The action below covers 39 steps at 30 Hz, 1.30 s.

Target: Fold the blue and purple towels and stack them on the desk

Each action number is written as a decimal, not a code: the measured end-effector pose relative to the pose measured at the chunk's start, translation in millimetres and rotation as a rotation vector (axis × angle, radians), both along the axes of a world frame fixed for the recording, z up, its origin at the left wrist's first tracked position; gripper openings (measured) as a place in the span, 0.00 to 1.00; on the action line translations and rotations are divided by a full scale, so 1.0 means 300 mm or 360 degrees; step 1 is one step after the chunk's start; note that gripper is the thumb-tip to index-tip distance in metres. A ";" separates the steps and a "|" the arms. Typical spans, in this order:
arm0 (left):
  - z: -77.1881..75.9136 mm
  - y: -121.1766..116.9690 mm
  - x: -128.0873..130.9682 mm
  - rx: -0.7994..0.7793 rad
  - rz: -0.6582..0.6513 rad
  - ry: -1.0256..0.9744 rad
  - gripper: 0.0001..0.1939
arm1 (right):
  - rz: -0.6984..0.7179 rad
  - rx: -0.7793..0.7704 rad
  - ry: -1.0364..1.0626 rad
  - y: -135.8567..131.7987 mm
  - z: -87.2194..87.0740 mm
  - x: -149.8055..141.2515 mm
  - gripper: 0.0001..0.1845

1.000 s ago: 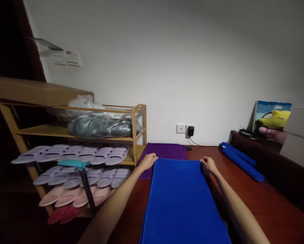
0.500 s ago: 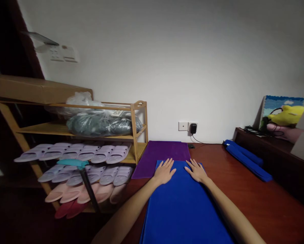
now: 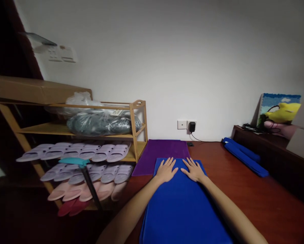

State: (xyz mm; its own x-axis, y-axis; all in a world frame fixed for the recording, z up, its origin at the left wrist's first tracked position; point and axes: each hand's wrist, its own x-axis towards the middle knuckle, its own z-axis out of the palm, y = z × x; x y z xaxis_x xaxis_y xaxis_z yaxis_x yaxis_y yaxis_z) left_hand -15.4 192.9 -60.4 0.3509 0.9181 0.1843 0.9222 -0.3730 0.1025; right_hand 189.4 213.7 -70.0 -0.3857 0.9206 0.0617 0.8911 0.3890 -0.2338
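Observation:
A bright blue mat (image 3: 182,210) lies lengthwise on the red-brown wooden floor (image 3: 243,196) in front of me. Both my hands rest flat on its far end, side by side. My left hand (image 3: 166,169) is open with fingers spread, palm down on the mat. My right hand (image 3: 193,169) is likewise open and pressed flat, a little to the right. A purple mat (image 3: 160,156) lies on the floor just beyond and partly under the blue one's far left corner.
A wooden shoe rack (image 3: 135,132) with rows of lilac and pink slippers (image 3: 96,154) stands at the left. A teal-topped stand (image 3: 77,162) rises before it. Rolled blue mats (image 3: 243,157) lie at the right by a dark low cabinet (image 3: 276,152). A wall socket with plug (image 3: 191,126) is ahead.
A second ago both hands gripped the blue mat's far corners. They let go, moved inward and now lie flat and open on its far end.

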 end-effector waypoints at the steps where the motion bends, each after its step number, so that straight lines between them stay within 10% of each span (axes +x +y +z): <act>1: 0.001 -0.006 -0.002 0.0027 0.0008 0.0007 0.31 | -0.0001 0.0002 0.0009 -0.002 0.001 0.009 0.38; 11: 0.008 -0.090 -0.049 0.0083 0.0108 -0.0031 0.29 | -0.0245 0.0163 0.0020 -0.065 0.033 0.072 0.39; 22: 0.036 -0.610 -0.126 -0.0025 -0.0472 -0.0069 0.35 | 0.0311 -0.0028 0.0166 -0.608 0.029 0.141 0.35; 32: 0.055 -0.647 -0.152 0.0125 -0.0416 -0.0071 0.35 | 0.0271 0.0127 0.0197 -0.671 0.074 0.180 0.35; 39: -0.023 -0.685 -0.208 0.0093 -0.0478 0.0058 0.40 | 0.0263 0.0018 0.0102 -0.737 0.025 0.224 0.37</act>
